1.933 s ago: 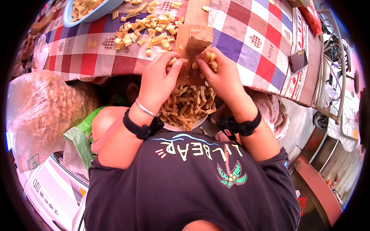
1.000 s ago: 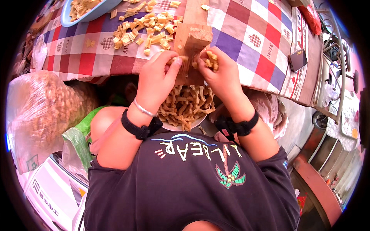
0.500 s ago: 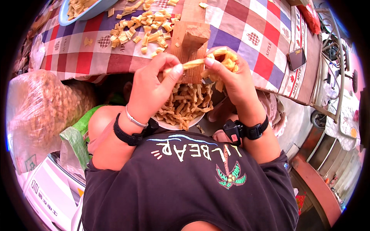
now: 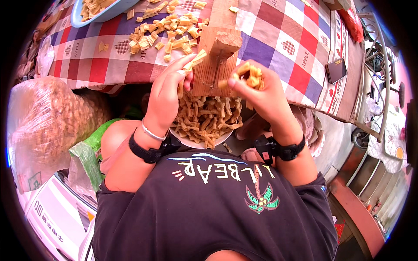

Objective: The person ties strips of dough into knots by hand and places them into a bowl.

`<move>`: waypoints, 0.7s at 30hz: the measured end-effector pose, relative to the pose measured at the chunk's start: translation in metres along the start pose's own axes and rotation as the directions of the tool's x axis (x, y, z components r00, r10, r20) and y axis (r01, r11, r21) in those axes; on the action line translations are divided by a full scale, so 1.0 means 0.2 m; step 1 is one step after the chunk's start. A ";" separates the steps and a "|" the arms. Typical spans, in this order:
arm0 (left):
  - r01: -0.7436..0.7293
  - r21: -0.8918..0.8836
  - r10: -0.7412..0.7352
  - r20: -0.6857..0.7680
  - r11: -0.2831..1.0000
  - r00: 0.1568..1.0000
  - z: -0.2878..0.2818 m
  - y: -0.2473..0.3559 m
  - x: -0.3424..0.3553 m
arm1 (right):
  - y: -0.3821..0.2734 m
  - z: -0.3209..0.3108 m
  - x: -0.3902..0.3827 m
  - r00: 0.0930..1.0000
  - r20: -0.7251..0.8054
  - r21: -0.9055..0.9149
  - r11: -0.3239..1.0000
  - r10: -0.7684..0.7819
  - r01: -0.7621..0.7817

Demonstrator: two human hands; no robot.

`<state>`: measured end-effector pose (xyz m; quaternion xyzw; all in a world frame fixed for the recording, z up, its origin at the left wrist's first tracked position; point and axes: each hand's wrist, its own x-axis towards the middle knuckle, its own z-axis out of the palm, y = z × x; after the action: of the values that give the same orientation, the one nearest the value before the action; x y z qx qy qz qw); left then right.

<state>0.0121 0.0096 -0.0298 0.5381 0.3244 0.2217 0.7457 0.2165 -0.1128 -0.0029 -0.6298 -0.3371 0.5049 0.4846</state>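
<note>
My left hand (image 4: 165,93), left of a wooden block, is closed on a pale yellow strip (image 4: 196,60) whose end sticks out past the fingertips. On the block's other side, my right hand (image 4: 266,93) is closed round a bunch of yellow strips (image 4: 254,79), and a short end pokes out toward the block. The wooden block (image 4: 213,54) lies at the table's near edge, with a raised piece on top. Below it, a white bowl (image 4: 188,142) is heaped with wrinkled tan strips (image 4: 209,119). Short cut yellow pieces (image 4: 174,32) are scattered on the table left of the block.
A checked cloth (image 4: 261,41) covers the table. More pieces fill a blue basin (image 4: 93,18) at the far left. A dark flat object like a phone (image 4: 336,71) lies at the right. A large clear bag of tan pieces (image 4: 56,122) and a green bag (image 4: 87,158) stand left.
My hands have drawn apart. The strip that stretched between them is now in my left hand alone, tilted upward, while my right hand keeps the bunch.
</note>
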 end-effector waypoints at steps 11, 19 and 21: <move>-0.113 0.032 0.113 0.004 0.993 0.994 0.14 0.04 -0.09 | -0.06 0.03 -0.09 0.966 0.197 -0.130 0.981 0.167 -0.143; -0.424 0.454 0.364 0.217 0.783 0.906 0.14 0.05 -0.04 | -0.03 0.07 -0.06 0.999 0.030 -0.108 0.994 0.021 -0.018; -0.341 0.448 0.349 0.067 0.826 0.935 0.14 0.10 -0.06 | -0.04 0.06 -0.08 0.998 0.058 -0.163 0.986 -0.013 0.023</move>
<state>0.0246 -0.0115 -0.0013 0.7445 0.2711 0.2755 0.5443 0.2023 -0.1210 0.0099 -0.6498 -0.3968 0.4889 0.4258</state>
